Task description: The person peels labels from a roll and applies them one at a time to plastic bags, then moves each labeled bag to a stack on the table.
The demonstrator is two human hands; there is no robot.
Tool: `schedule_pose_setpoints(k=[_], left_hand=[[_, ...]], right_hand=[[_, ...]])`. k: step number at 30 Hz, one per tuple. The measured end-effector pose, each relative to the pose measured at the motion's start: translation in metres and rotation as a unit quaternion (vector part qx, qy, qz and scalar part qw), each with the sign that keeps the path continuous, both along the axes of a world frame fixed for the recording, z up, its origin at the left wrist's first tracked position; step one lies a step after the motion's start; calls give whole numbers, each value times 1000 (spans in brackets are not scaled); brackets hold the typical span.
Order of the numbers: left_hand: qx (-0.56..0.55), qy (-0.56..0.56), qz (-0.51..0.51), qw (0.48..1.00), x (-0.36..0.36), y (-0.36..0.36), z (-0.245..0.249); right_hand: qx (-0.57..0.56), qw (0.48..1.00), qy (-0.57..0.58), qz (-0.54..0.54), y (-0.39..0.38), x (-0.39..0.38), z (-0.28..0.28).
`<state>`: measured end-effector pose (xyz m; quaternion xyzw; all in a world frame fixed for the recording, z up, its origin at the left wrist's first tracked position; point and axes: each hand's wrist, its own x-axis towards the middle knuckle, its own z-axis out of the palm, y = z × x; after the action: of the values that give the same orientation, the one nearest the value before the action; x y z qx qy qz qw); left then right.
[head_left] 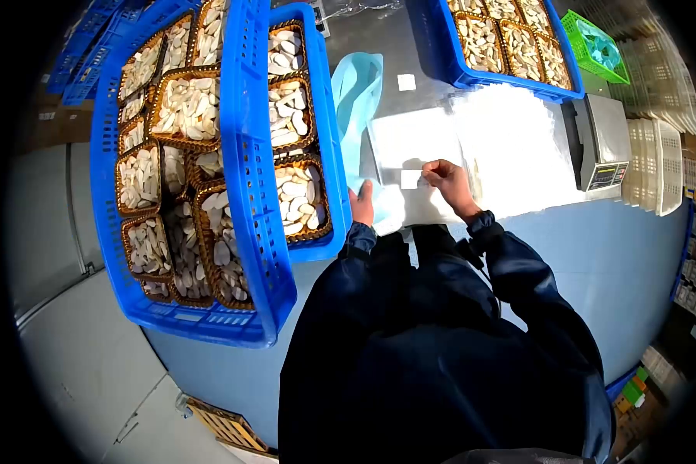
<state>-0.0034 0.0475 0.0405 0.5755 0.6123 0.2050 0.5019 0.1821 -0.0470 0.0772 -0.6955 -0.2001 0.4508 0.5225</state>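
My right hand (450,185) is closed in a pinch at the edge of a small white square label (411,179). Under it, a stack of clear plastic bags (510,147) glares white on the table's front part. My left hand (362,204) lies beside a strip of light-blue plastic film (356,93), fingers apart and partly hidden against it. Another white label (406,82) lies flat on the metal table (398,46) farther back.
To the left, a blue crate (243,155) of brown trays with sliced pale mushrooms stands before a second blue crate (336,201). Another blue crate (510,87) is at the back. A scale (603,147), white baskets (653,166) and a green basket (595,46) are at right.
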Motion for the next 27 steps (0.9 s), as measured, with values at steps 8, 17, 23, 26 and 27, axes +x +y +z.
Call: schedule_pose_setpoints(k=[8,17,23,26,27], left_hand=[[-109,-156,-1,982,12,-12,-35],[-65,-50,-23,996,17,-8,-23],[-40,-12,-17,999,17,-9,-34],[-98,-32,-52,993,14,-7,-38],[-98,-31,-52,993,14,-7,-38]], right_hand=[[-36,985,-166,39,21,12,-31],[-70,983,-172,-11,24,11,-33],[-110,951,-288,10,27,3,-23],[-136,913,-383,20,29,-10,-10],[-150,907,-392,35,28,-14,-4]])
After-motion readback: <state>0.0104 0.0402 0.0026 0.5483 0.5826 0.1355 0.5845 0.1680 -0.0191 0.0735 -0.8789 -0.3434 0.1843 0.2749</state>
